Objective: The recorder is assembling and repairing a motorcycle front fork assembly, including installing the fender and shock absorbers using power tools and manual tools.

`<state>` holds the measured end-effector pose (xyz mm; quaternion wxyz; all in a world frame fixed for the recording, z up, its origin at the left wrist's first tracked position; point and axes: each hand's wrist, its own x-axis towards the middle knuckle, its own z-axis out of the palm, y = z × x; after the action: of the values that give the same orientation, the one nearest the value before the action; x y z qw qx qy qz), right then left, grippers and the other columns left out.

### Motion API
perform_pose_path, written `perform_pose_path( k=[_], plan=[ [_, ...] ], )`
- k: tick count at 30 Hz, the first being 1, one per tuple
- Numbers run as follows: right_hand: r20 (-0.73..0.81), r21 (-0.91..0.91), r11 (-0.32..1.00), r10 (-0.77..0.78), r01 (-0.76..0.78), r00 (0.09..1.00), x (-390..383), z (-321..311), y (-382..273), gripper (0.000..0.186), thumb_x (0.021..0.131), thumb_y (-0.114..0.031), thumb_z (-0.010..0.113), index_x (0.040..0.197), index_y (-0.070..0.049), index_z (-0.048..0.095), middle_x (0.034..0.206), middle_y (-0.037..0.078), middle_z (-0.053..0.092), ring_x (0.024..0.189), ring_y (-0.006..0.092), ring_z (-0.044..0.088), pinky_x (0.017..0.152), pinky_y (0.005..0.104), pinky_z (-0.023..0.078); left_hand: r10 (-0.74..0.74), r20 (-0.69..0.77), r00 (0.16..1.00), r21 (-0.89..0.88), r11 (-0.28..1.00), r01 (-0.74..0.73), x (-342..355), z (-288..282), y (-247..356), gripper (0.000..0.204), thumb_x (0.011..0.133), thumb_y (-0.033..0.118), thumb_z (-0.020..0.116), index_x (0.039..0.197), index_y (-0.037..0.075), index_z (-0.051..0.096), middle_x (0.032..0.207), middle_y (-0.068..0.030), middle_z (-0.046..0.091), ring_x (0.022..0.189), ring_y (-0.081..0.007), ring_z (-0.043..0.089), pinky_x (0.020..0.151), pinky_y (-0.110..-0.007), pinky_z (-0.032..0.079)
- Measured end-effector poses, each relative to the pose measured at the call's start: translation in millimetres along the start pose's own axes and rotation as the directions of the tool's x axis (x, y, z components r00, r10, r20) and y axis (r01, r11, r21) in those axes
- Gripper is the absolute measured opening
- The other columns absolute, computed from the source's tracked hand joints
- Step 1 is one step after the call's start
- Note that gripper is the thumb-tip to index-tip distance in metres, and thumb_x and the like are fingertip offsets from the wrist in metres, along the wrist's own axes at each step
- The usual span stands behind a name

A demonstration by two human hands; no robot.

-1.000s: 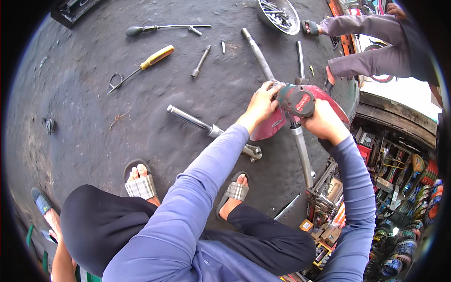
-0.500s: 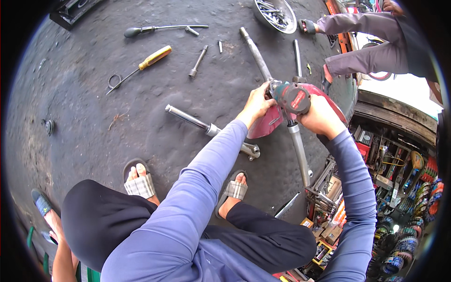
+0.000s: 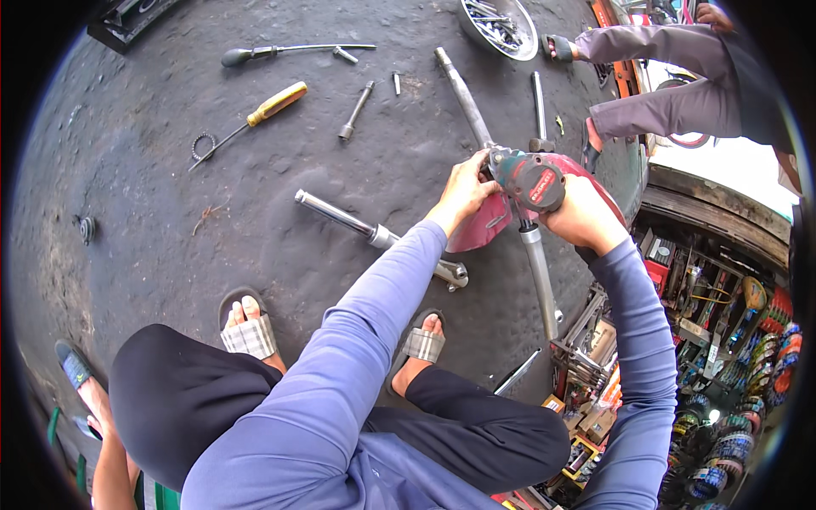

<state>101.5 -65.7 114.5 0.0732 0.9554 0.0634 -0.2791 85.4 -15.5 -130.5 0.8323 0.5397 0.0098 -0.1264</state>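
Note:
A cordless impact wrench [image 3: 537, 182], dark with a teal body, is gripped in my right hand [image 3: 588, 214]. Its nose points at the clamp area of a motorcycle front fork, where the contact point is hidden. My left hand [image 3: 463, 194] has its fingers closed on the fork by that clamp, next to the wrench. From there a steering stem [image 3: 461, 95] runs away from me, and one silver fork leg [image 3: 539, 272] slants toward me. A red fender [image 3: 481, 228] sits between the parts. Left of it, a loose fork leg [image 3: 340, 214] lies on the ground.
A yellow-handled screwdriver [image 3: 279, 104], a black-handled tool [image 3: 255, 56], a socket extension [image 3: 357, 110] and a bowl of bolts [image 3: 529, 47] lie on the dark ground. Another person's trousered leg [image 3: 667, 110] is at far right. Parts shelves [image 3: 714, 314] crowd the right; someone's foot [image 3: 85, 382] shows at left.

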Motion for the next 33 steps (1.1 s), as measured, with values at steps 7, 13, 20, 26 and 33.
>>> perform_pose_path(
  k=[7,13,20,26,33],
  plan=[
    [-0.027,0.005,0.997,0.071,-0.071,0.997,4,-6,2,0.027,0.074,-0.014,0.065,0.098,-0.003,0.071,0.092,0.024,0.069,0.090,0.0384,0.068,0.082,0.0445,0.054,0.033,-0.048,0.998,0.389,0.921,-0.011,-4,4,22,0.057,0.074,0.007,0.076,0.129,0.008,0.061,0.125,-0.0174,0.062,0.111,-0.0316,0.060,0.096,-0.042,0.046],
    [-0.090,0.141,0.988,-0.053,0.066,0.995,-55,-22,15,0.026,0.070,-0.013,0.069,0.095,-0.003,0.071,0.091,0.022,0.069,0.084,0.0380,0.068,0.077,0.0430,0.055,0.611,0.029,0.791,0.553,0.650,-0.522,-24,7,50,0.033,0.078,0.012,0.068,0.110,0.008,0.069,0.142,-0.0132,0.049,0.134,-0.0400,0.042,0.108,-0.052,0.033],
    [-0.495,0.400,0.901,0.059,0.167,0.867,-252,59,173,0.042,0.071,-0.013,0.080,0.109,-0.003,0.066,0.095,0.011,0.069,0.085,0.0167,0.067,0.081,0.0342,0.054,0.728,0.552,0.407,0.230,0.337,-0.913,-70,128,173,0.038,0.067,0.006,0.068,0.105,0.010,0.065,0.117,-0.0066,0.065,0.115,-0.0290,0.059,0.102,-0.046,0.040],
    [-0.453,0.827,0.128,0.730,0.548,0.513,-285,300,254,0.035,0.088,0.000,0.067,0.121,-0.003,0.057,0.103,0.003,0.060,0.095,0.0142,0.059,0.088,0.0292,0.051,0.646,0.731,0.221,0.225,0.078,-0.971,-97,300,117,0.033,0.077,0.011,0.070,0.110,0.009,0.064,0.122,-0.0108,0.060,0.117,-0.0287,0.056,0.103,-0.051,0.038],
    [-0.194,0.822,0.134,0.980,0.553,0.051,-208,460,341,0.030,0.086,0.004,0.070,0.115,0.000,0.063,0.107,0.005,0.065,0.096,0.0145,0.062,0.089,0.0310,0.051,0.285,0.596,0.751,0.348,0.751,-0.561,-123,200,86,0.013,0.077,0.001,0.075,0.084,0.000,0.064,0.107,-0.0142,0.068,0.101,-0.0273,0.065,0.089,-0.038,0.050]
  ],
)
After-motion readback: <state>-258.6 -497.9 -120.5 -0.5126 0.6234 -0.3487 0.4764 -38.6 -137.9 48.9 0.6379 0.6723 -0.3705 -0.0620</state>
